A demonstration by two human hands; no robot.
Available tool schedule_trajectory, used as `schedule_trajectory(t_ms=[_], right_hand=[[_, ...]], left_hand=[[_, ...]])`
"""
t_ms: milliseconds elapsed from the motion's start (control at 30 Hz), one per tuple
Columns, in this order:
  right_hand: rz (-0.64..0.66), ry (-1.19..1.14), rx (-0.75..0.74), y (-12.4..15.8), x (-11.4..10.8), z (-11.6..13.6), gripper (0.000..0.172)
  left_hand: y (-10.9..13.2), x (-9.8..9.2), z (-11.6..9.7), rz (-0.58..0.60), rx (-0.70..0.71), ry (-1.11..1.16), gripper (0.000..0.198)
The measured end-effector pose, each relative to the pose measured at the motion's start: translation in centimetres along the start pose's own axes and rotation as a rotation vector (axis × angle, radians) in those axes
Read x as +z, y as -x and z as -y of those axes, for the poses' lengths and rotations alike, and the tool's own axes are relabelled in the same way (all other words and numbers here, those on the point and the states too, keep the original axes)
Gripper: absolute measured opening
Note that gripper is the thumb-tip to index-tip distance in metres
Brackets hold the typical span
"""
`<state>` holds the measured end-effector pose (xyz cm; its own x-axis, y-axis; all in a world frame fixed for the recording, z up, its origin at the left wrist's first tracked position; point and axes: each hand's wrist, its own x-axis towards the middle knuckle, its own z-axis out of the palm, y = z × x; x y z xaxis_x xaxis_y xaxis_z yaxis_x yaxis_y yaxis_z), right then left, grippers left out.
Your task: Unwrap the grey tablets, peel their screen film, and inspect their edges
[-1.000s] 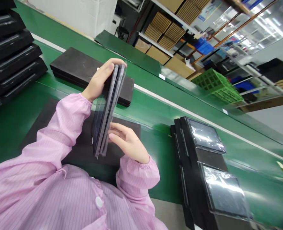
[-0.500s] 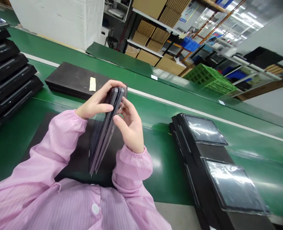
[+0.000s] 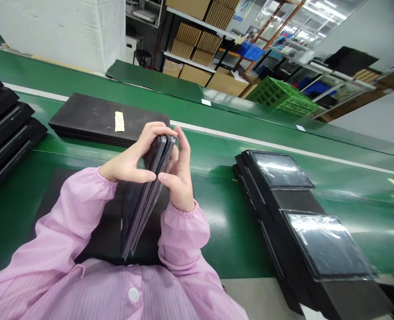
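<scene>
I hold two thin dark tablets on edge, pressed flat against each other, above a black foam pad on the green belt. My left hand grips their top end from the left, fingers curled over the edge. My right hand is closed on the same top end from the right, thumb against the outer tablet. Both sleeves are pink. A clear film seems to cover the tablets.
A black foam tray with a yellow label lies beyond my hands. Stacked black trays stand at the left. At the right, a black tray stack carries two film-wrapped tablets. Shelves with cardboard boxes and a green crate stand behind the conveyor.
My right hand has climbed from the tablets' lower part to their top end beside my left hand. The tablets have come lower and closer to me as the view shifted.
</scene>
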<state>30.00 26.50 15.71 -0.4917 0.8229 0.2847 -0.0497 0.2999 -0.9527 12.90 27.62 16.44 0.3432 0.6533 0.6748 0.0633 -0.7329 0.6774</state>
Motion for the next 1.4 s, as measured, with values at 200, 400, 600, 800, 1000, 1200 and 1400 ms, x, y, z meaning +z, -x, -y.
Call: schedule_trajectory(t_ms=[200,400,600,800,1000,1200,1400], right_hand=[[0.011,-0.009,-0.048,0.1,-0.3,0.1,0.098],[-0.007,0.006,-0.037,-0.1,0.3,0.2,0.088],[-0.075,-0.020,-0.081,0.3,1.3,0.6,0.072],[-0.110,-0.115,-0.098,1.0,1.4,1.6,0.060],[-0.158,-0.151,-0.112,1.5,1.5,2.0,0.048],[-0.183,-0.098,-0.097,2.1,1.7,2.2,0.048],[-0.176,-0.097,-0.128,2.5,2.1,2.4,0.047]], left_hand=[[-0.3,0.1,-0.5,-0.061,-0.049,0.094,0.076],[-0.3,0.3,0.1,-0.126,-0.072,0.147,0.072],[-0.1,1.2,-0.3,-0.214,-0.032,0.117,0.063],[0.4,2.0,-1.3,-0.180,0.037,0.066,0.057],[0.5,2.9,-2.1,-0.201,0.027,0.073,0.043],[0.5,3.4,-3.0,-0.227,0.000,0.075,0.040],[0.6,3.6,-3.3,-0.256,0.032,0.056,0.036]])
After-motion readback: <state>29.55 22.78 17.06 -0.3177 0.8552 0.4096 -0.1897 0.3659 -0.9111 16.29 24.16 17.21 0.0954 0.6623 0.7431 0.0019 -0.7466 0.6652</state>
